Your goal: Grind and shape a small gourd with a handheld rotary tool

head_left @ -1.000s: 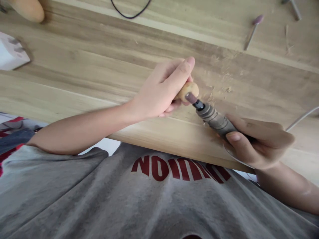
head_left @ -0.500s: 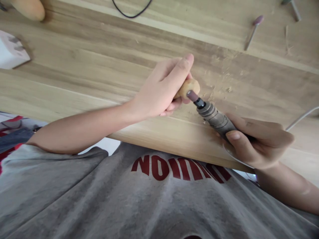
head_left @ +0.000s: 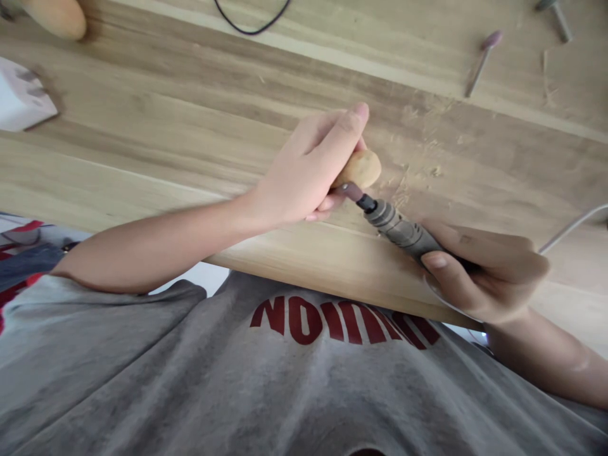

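Note:
My left hand (head_left: 311, 161) is closed around a small, rounded piece of pale wood (head_left: 363, 168), whose smooth end sticks out past the thumb. In my right hand (head_left: 484, 272) is a grey rotary tool (head_left: 401, 227), gripped along its body and pointing up and left. The tool's brownish-pink cylindrical grinding bit (head_left: 352, 192) lies against the lower side of the wood, close to the left fingers. What part of the wood sits inside the left palm is hidden.
Fine wood shavings (head_left: 434, 171) lie on the wooden table (head_left: 166, 126). A pink-tipped grinding bit (head_left: 484, 60) and a metal piece (head_left: 557, 19) rest at the upper right. At the left are a white block (head_left: 23, 95) and a rounded wooden object (head_left: 59, 18). A black cable (head_left: 251, 31) loops at the top.
My right hand has shifted the rotary tool slightly left, bringing its bit from the face of the wood to its lower side by my fingers. My left hand stays in place.

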Motion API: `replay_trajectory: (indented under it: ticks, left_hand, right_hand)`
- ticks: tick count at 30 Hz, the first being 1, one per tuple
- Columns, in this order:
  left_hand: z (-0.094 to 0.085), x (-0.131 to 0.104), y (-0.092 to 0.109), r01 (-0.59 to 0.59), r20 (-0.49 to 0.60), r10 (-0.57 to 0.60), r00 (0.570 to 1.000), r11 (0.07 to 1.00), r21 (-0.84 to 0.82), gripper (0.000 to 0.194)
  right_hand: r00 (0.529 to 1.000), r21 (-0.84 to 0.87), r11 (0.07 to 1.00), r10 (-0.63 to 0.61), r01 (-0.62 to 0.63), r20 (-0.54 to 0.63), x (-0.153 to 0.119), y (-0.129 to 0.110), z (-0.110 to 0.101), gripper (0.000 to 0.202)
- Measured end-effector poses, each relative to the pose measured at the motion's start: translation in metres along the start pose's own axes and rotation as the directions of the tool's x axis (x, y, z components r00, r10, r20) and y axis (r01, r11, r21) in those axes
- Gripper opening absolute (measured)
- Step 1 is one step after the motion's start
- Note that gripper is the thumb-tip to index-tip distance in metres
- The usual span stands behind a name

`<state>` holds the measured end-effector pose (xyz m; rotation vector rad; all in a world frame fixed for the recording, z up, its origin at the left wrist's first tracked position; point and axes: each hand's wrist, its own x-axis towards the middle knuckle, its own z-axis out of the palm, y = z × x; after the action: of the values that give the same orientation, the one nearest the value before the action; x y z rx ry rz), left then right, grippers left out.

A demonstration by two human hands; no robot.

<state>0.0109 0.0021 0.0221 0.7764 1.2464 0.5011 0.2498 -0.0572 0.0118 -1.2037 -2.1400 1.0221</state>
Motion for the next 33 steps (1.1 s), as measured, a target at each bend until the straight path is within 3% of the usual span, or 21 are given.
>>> replay_trajectory:
  ticks: [8,14,20,33]
  left_hand:
    - [0.0004,-0.0006,-0.0001,-0.077,0.021,0.079,0.997,0.994,-0.074,0.032]
    - [0.0004,-0.0013,0.0005,-0.041,0.02,0.041,0.999,0.999,-0.021,0.034]
    - [0.0002,-0.0009,-0.0019,-0.099,0.033,0.102,0.994,0.992,-0.074,0.037]
    - [-0.0005,0.0002,-0.0034,-0.119,0.031,0.123,0.992,0.986,-0.113,0.036]
  right_hand:
    - [0.999,0.003,0.999,0.054,-0.054,0.007,0.0002,-0.0029,-0.001,0.023]
    - [0.992,-0.024,0.992,0.126,-0.126,-0.012,-0.0025,-0.0016,-0.0007,0.03]
    - [0.999,0.005,0.999,-0.033,0.033,-0.005,-0.0021,0.0008,0.0019,0.017]
    - [1.0,0.007,1.0,-0.026,0.026,-0.004,0.0002,0.0004,0.0006,0.016]
